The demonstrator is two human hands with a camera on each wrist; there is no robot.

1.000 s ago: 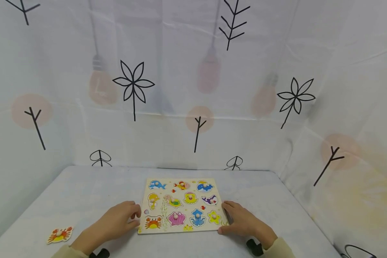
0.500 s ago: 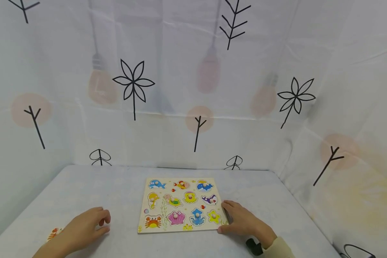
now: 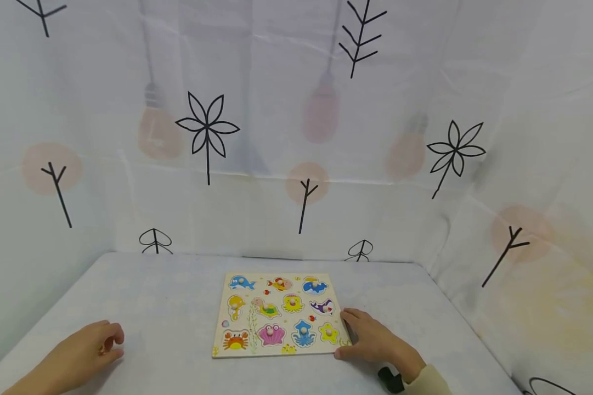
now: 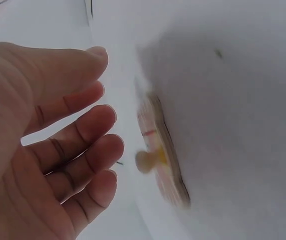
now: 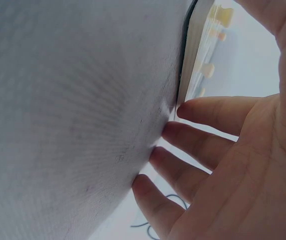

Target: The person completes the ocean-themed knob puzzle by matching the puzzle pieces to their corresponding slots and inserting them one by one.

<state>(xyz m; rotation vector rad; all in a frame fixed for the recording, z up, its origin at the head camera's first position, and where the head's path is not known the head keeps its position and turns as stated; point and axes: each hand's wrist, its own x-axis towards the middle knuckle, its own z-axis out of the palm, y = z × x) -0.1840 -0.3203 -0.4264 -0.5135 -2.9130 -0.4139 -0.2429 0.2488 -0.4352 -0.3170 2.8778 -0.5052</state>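
Note:
A wooden knob puzzle board (image 3: 254, 317) with sea-animal pictures lies flat on the table. My right hand (image 3: 375, 341) rests at its right edge, thumb by the near corner. In the right wrist view that hand's straight fingers (image 5: 195, 145) touch the white cloth, the index fingertip against the board's side. Left of the board, my left hand (image 3: 81, 350) hovers with loosely bent fingers. Close to its fingertips, in the left wrist view, a loose crab puzzle piece (image 4: 163, 155) appears blurred, its round knob toward the fingers and a gap between. The hand mostly hides it in the head view.
White cloth covers the table (image 3: 168, 307). A printed fabric backdrop (image 3: 257, 214) with plant and bulb drawings encloses the back and both sides. A black wrist strap mount (image 3: 390, 379) shows at the right sleeve (image 3: 428, 381).
My left hand has left the board's left side and moved left to the loose crab piece, covering it from the head view. The right hand and board stay in place.

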